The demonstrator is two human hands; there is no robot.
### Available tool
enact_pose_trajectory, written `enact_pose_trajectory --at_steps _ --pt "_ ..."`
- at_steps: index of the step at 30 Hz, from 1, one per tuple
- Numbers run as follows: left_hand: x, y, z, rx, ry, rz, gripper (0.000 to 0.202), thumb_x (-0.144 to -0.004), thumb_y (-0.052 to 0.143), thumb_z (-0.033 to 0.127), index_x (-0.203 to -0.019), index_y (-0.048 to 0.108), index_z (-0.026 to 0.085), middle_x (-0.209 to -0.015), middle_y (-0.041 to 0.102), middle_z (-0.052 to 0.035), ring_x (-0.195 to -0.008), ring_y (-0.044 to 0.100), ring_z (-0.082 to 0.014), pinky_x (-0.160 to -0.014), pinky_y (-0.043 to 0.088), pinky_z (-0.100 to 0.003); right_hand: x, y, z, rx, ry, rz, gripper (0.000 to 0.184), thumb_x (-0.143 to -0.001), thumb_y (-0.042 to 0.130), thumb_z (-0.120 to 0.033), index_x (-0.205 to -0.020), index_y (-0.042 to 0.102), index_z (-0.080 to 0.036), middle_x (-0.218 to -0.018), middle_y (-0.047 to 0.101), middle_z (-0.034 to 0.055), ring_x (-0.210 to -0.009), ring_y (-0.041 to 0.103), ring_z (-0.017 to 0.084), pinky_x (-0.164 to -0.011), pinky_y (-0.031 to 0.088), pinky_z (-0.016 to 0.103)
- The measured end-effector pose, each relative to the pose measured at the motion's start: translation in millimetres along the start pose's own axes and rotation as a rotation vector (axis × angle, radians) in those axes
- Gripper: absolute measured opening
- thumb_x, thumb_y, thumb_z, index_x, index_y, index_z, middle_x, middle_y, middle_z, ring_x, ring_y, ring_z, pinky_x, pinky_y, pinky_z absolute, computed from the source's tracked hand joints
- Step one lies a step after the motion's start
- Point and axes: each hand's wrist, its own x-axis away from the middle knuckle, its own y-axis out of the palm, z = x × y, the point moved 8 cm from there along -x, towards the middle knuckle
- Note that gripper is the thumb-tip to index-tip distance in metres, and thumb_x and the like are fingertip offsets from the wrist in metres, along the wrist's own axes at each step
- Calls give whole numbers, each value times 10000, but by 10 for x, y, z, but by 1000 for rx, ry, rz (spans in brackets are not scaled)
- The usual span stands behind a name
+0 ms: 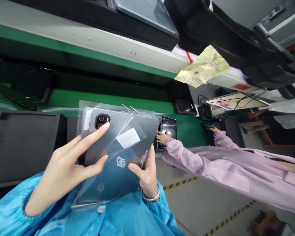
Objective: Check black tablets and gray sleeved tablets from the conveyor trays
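A grey-blue tablet (113, 190) with a dual camera bump and a white logo is held up in front of my body, its back facing me. Clear plastic film (135, 126) lies over it and sticks out past its edges, with a white label (128, 137) on top. My left hand (66, 164) grips the left side, index finger beside the camera and thumb on the film; its other fingers are partly hidden. My right hand (146, 172), with a bracelet at the wrist, pinches the right edge, thumb on the back and fingers behind.
Black foam trays (24, 144) stand at left on the green bench (73, 96). Farther back rests a dark tablet (34, 82). A yellow paper (204, 67) hangs from the shelf. At right, a co-worker's pink sleeve (186, 157) reaches in, hand on a black device (169, 127).
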Motion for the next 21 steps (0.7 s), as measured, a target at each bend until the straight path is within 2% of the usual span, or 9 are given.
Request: enact_pose_trajectory --at_steps 3,8,12,15,19,21 --pt "-10 -4 22 -9 7 4 635 -969 656 498 -1583 492 505 -868 638 36 -441 311 -87 -480 498 -203 15 -4 8 -13 4 -1 1143 -772 950 -355 -1703 290 -311 -1656 529 96 -1475 582 298 -1221 516 431" --pt "-7 -6 39 -10 1 -3 636 -979 669 466 -1580 472 540 -1155 740 66 -469 314 -85 -550 529 -203 16 -13 -28 23 -15 3 1051 -779 946 -356 -1665 382 -309 -1621 568 91 -1435 615 284 -1220 515 431" --pt "8 14 14 6 -29 -12 645 -960 695 425 -1570 504 510 -1125 749 64 -455 327 -78 -466 464 -210 11 -21 -57 51 -29 9 1011 -781 942 -385 -1643 420 -308 -1600 586 93 -1407 637 285 -1214 519 445" --pt "20 27 -33 22 -43 -18 654 -940 695 435 -1568 520 494 -1078 749 49 -430 341 -72 -420 438 -224 23 -42 -56 68 -44 22 1043 -778 941 -404 -1659 391 -305 -1605 580 101 -1436 614 300 -1225 508 461" --pt "48 58 -50 5 36 -68 753 -930 700 391 -1622 425 505 -1185 763 38 -386 384 -48 -414 480 -222 65 -94 -31 101 -67 44 1096 -774 943 -419 -1682 342 -292 -1521 650 115 -1371 660 300 -1182 535 447" --pt "78 53 -48 4 73 -63 792 -935 700 361 -1643 377 507 -1166 776 34 -365 386 -46 -397 482 -221 93 -129 -24 111 -81 64 1104 -768 946 -436 -1681 342 -287 -1467 686 119 -1309 695 298 -1128 567 437"
